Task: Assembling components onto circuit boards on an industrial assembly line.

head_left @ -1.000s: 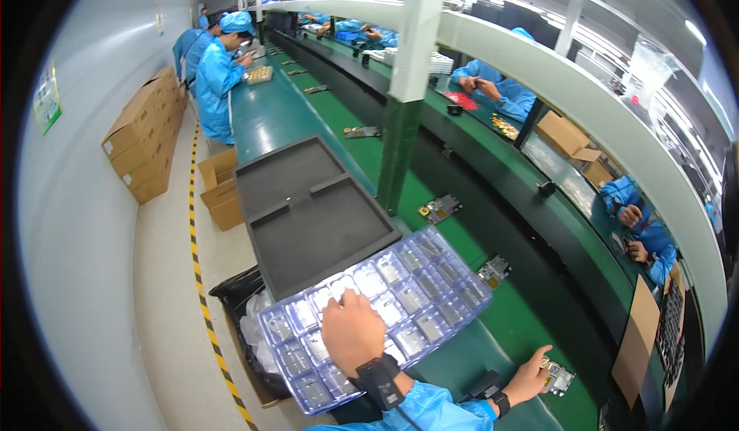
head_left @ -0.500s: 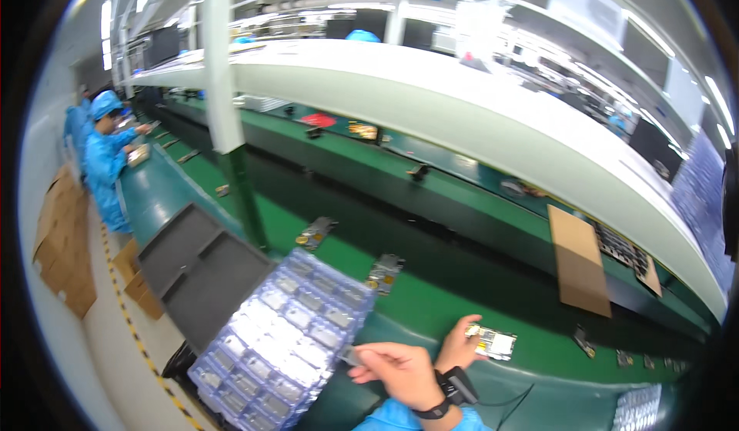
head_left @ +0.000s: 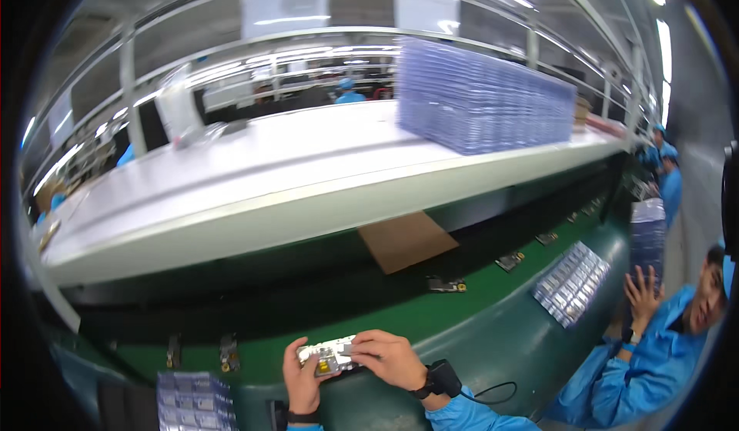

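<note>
Both my hands meet low in the middle of the picture over the green conveyor belt (head_left: 462, 308). They hold one small white and metal device (head_left: 327, 354) between them. My left hand (head_left: 299, 375) grips its left end from below, with a dark band on the wrist. My right hand (head_left: 389, 358) closes over its right end; that wrist wears a black strap with a thin cable and a blue sleeve. A clear tray of small parts (head_left: 194, 402) shows at the lower left, apart from both hands.
Several small devices (head_left: 446, 285) lie spaced along the belt, with a brown cardboard sheet (head_left: 404, 238) behind. Another parts tray (head_left: 571, 281) rests further right. A tall stack of blue trays (head_left: 481, 96) stands on the white shelf (head_left: 254, 177). A co-worker in blue (head_left: 662, 354) touches a tray stack (head_left: 648, 235).
The view has swung to the right along the line. My left hand has left the clear parts tray and now joins my right hand on the small device.
</note>
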{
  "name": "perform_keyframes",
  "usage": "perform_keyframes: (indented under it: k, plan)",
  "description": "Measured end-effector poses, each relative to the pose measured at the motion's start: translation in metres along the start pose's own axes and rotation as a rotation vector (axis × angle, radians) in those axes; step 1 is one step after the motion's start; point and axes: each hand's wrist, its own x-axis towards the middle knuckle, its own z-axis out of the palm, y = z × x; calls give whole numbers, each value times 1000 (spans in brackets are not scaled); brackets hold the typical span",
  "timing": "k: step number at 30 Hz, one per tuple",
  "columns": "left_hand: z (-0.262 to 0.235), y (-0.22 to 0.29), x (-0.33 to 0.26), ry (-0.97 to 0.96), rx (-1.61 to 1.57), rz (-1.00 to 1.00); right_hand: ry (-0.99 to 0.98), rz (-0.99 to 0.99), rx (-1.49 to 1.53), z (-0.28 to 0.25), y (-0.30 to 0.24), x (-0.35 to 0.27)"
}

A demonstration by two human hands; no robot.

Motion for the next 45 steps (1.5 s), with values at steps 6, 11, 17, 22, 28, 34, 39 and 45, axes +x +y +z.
perform_keyframes:
  k: [6,11,17,22,28,34,39,45]
  plan:
    - [55,35,-11,7,111,238,113,-146,44,-29,-7,9]
    - [64,42,-12,8,112,290,188,-243,45,-26,-10,20]
    - [75,56,-31,-232,62,103,139,-260,-80,-43,-28,15]
    - [60,63,-39,-316,33,109,90,-272,-117,-33,-38,14]
    - [58,63,-38,-360,100,184,111,-244,-79,-24,-34,9]
    - [56,66,-40,-390,110,179,131,-246,-88,-22,-37,6]
    - [55,67,-41,-391,137,190,137,-239,-91,-21,-39,6]
    - [54,67,-43,-397,146,198,135,-212,-95,-20,-40,5]
